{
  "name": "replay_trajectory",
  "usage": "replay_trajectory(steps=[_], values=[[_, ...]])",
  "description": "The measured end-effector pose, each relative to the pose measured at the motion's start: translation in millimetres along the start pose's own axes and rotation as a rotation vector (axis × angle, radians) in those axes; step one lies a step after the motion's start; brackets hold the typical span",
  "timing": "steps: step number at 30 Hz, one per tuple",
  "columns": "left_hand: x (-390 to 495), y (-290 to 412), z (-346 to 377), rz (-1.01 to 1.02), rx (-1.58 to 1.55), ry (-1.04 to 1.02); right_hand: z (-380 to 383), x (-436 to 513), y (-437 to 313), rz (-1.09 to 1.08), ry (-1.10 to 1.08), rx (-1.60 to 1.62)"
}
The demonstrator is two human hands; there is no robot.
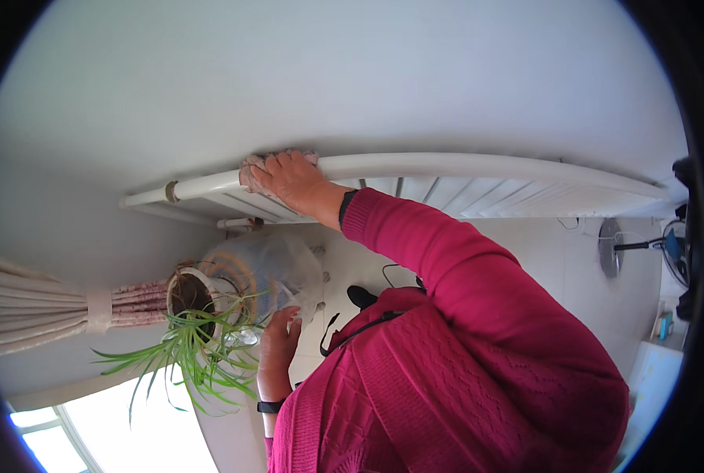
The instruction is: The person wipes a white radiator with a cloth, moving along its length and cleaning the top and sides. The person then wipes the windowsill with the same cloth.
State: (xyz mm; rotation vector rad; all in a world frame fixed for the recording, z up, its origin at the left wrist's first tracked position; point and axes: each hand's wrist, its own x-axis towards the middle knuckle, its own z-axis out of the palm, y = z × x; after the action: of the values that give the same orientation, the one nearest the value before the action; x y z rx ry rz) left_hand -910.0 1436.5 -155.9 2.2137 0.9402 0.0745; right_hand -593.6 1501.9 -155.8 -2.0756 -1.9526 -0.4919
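My right hand point(293, 177) presses a crumpled pinkish cloth point(251, 171) onto the rounded top pipe of a white radiator point(423, 164), toward its left end. The cloth wraps over the pipe, and my fingers are spread across it. My left hand point(278, 340) hangs lower, its fingers bent and the thumb apart, with nothing visible in it. Beside it are the green leaves of a spider plant point(201, 340) in a white pot point(216, 290). Clear plastic sheeting point(301, 266) lies just past the left fingertips; whether they touch it is unclear.
The pot stands on a round, plastic-wrapped support point(233, 263). A tied curtain point(38, 304) hangs at the left, above a bright window point(133, 425). A white wall point(352, 77) runs behind the radiator. At the right, a pedestal fan point(612, 248) stands on the tiled floor point(523, 248).
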Motion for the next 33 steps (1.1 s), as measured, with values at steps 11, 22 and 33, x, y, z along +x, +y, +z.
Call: replay_trajectory(steps=[11,22,33], values=[[15.8,39.9,34.4,0.061,0.026,-0.078,-29.8,-84.5,64.1,0.085,0.130,-0.065],[48.7,100.1,83.2,0.236,0.049,-0.168,-67.4,-196.2,142.2,0.137,0.248,-0.123],[109.1,177.6,89.6,0.618,0.306,0.033,-105.1,-286.6,196.0,0.246,0.283,-0.196]])
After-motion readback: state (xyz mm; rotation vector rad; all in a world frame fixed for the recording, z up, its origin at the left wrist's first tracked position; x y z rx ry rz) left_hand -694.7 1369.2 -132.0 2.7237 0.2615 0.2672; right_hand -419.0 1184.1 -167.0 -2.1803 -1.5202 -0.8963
